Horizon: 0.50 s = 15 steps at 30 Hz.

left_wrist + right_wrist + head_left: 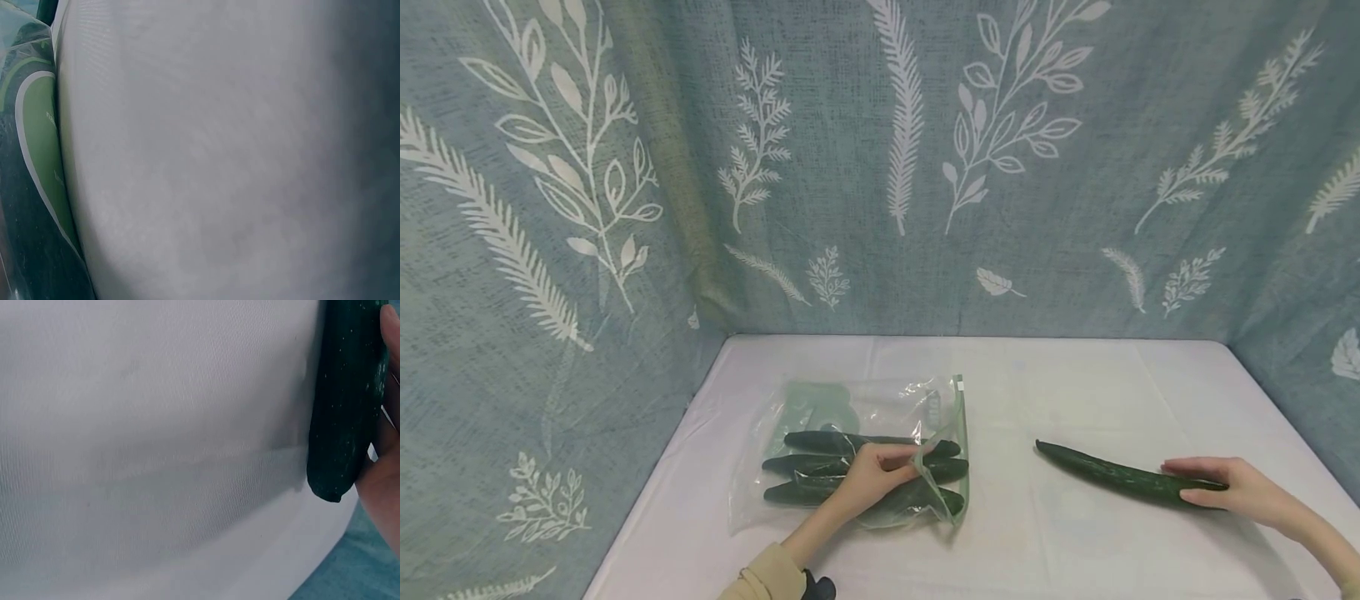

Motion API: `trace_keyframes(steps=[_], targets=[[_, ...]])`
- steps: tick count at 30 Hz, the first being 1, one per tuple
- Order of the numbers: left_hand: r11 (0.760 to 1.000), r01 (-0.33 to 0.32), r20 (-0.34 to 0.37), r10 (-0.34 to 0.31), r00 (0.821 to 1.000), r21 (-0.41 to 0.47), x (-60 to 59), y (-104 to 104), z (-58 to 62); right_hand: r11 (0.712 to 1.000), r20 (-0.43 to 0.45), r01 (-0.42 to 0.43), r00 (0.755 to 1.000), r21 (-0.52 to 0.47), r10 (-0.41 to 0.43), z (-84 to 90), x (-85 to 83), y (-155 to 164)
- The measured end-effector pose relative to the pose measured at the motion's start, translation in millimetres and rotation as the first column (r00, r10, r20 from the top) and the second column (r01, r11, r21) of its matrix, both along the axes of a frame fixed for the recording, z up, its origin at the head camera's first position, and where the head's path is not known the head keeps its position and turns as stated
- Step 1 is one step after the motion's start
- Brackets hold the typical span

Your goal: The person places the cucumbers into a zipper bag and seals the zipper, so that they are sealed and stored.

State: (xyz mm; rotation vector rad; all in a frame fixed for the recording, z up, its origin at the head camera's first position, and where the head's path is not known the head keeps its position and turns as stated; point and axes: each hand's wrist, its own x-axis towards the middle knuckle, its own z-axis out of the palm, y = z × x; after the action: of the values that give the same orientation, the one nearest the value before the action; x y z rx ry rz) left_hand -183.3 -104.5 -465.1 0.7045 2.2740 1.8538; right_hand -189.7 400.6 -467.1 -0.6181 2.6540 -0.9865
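A clear plastic zip bag [880, 400] lies on the left half of the table with 3 dark green cucumbers inside, side by side. My left hand [871, 482] reaches over the bag and pinches the film near its open right edge. Part of the bag's green printed panel [40, 137] shows at the left of the left wrist view. On the right, my right hand [1240, 490] grips the right end of a single long cucumber [1120, 477], thumb on the near side and fingers on the far side. That cucumber's blunt end [337, 469] shows beside the palm in the right wrist view.
A white cloth [1037, 375] covers the table. Blue-grey curtains [865, 275] with white leaf prints stand behind it and along both sides. A small dark object [822, 588] shows by the left sleeve at the bottom.
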Motion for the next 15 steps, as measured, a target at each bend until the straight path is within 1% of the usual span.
trace_keyframes(steps=[5,8,12,15], targets=[[1.0,0.008,0.005,-0.008,1.0,0.006,-0.1,-0.2,0.1,1.0,0.026,-0.015,1.0,0.001,0.015,-1.1,1.2,3.5],[1.0,0.009,0.005,-0.009,1.0,0.008,0.0,-0.3,0.5,1.0,0.074,-0.027,0.997,0.0,0.027,-1.8,1.3,6.5],[1.0,0.004,0.005,-0.004,1.0,0.004,0.6,-0.5,1.1,0.999,0.132,-0.017,0.991,0.031,0.012,-1.7,1.9,7.4],[1.0,0.002,0.008,-0.002,1.0,0.001,0.8,-0.7,1.1,0.999,0.147,-0.009,0.989,0.049,0.002,-1.6,2.0,6.8]])
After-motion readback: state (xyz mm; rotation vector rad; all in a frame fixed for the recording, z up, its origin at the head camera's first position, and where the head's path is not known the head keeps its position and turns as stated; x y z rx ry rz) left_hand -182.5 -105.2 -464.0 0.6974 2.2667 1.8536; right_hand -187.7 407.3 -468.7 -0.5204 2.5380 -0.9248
